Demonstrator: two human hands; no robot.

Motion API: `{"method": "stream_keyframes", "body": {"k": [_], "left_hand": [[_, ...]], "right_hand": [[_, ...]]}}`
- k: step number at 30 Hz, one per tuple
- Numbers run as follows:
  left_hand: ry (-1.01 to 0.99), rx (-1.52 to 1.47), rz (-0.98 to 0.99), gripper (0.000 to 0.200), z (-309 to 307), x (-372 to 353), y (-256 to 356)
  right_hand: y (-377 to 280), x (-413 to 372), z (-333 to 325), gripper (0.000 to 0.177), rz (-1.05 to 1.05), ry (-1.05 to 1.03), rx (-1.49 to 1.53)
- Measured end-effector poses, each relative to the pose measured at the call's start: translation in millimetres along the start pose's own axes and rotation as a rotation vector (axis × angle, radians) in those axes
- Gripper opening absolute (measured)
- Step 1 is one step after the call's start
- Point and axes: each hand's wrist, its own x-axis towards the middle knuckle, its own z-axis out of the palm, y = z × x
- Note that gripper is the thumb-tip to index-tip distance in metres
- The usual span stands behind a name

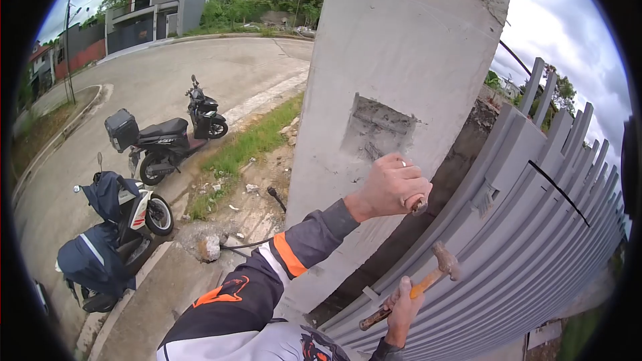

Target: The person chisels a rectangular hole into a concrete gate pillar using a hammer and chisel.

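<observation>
My left hand [391, 187] is wrapped round a chisel [419, 206]; its blunt butt end sticks out below my fist, and most of the rest is hidden by my fingers. The fist is right at the lower edge of a rough rectangular recess [381, 124] cut into the grey concrete post [408, 33]. Lower right, my right hand [404, 304] grips a hammer [445, 261] by its orange and dark handle. The hammer's worn head points up, apart from the chisel and in front of the slatted gate.
A grey slatted metal gate [508, 227] curves away on the right, beyond a dark gap beside the post. To the left, a black scooter [167, 130] and a covered motorbike [114, 227] stand by the road [247, 60]. A black cable [251, 245] and rubble lie near the post's foot.
</observation>
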Motion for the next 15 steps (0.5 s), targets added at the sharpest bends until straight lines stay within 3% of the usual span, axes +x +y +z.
{"method": "stream_keyframes", "body": {"k": [3, 6, 9, 15], "left_hand": [[0.015, 0.04, -0.014, 0.012, 5, 6, -5], [0.074, 0.007, -0.145, 0.012, -5, 10, -2], [0.051, 0.218, -0.194, 0.013, -20, 11, 8], [0.129, 0.067, 0.1, 0.023, -3, 26, 3]], "right_hand": [[-12, -5, 10, 0.04, -0.014, -0.009, -0.018], [-29, -10, 2, 0.038, -0.068, -0.026, -0.033], [-32, -18, -19, 0.038, -0.144, -0.009, -0.069], [-41, -19, -39, 0.041, -0.22, -0.021, 0.012]]}}
